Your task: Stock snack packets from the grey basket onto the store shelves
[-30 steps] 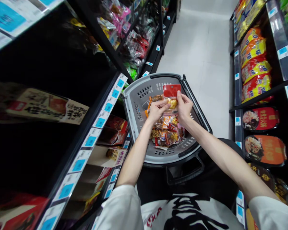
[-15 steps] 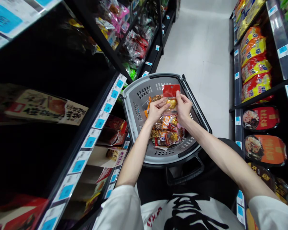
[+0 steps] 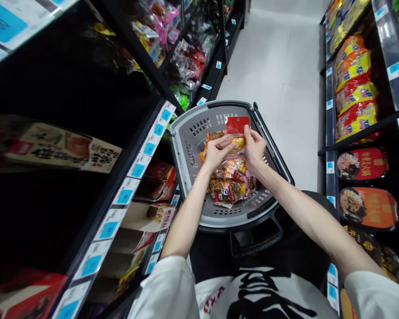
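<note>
Both hands pinch a snack packet (image 3: 237,126) with a red top and a clear lower part showing yellow food. My left hand (image 3: 217,152) is closed on its lower left side, fingers pointing right. On its right edge, my right hand (image 3: 254,148) grips with the thumb up near the red part. The packet is held over a grey shopping basket (image 3: 190,156) with slotted walls. Inside the basket lie several small snack packets (image 3: 231,188) in orange, red and clear wrap, partly hidden by my hands. The basket's black handle (image 3: 257,252) hangs on the near side.
Dark shelves with blue-and-white price tags (image 3: 123,196) run along the left, close to the basket. Boxes (image 3: 66,146) and bagged goods (image 3: 189,60) sit on them. Right-hand shelves hold red-and-yellow bags (image 3: 357,95) and oval tubs (image 3: 369,206). Pale floor (image 3: 269,57) stretches ahead between them.
Almost nothing differs. The view has shifted very slightly, while both hands keep the same hold on the packet over the basket.
</note>
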`<state>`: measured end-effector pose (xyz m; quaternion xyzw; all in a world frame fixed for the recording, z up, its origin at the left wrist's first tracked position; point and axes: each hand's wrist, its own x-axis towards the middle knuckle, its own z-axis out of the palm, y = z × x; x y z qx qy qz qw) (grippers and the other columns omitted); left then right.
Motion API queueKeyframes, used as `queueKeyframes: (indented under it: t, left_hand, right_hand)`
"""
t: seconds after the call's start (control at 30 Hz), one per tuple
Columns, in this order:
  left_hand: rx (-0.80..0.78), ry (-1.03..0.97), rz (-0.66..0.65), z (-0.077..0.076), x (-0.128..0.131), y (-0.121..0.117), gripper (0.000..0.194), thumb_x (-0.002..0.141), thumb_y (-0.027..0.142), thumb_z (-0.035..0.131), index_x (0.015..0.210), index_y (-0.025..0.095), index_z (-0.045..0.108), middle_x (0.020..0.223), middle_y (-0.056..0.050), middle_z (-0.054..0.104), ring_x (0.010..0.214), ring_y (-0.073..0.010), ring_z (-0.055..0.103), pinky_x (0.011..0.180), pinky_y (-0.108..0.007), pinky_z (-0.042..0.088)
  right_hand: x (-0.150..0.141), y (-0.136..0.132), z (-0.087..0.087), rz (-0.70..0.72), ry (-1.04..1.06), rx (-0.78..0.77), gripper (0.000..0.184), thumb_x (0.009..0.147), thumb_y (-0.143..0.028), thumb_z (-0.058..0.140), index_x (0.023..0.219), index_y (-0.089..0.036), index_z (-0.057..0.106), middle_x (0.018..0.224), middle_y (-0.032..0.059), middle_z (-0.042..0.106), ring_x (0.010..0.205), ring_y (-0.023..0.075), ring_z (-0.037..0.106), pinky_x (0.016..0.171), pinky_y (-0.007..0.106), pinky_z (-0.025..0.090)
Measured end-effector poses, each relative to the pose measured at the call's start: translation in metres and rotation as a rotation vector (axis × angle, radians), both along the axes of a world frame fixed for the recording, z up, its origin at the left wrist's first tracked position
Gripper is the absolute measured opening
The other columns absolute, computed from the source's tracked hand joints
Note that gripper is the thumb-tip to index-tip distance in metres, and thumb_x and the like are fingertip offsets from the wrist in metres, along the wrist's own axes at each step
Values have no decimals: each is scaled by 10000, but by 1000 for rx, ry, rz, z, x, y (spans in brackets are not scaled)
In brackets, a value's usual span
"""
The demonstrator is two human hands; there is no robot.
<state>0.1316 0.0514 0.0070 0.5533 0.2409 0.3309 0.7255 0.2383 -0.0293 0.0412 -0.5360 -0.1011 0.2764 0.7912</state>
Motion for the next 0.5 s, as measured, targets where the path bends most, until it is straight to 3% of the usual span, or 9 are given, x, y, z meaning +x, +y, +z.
queueKeyframes:
  t: [0.5]
  left_hand:
    - [44,-55,-34,7,1,-3,584,644,475,1017,1117,174,850,1025,-110,847,955,-295,830,968,-441,676]
  right_hand:
    - [2,1,-3,21,-15,-39,496,734,-699,847,814,-236,689,775,8,730,695,154,651,663,309,542]
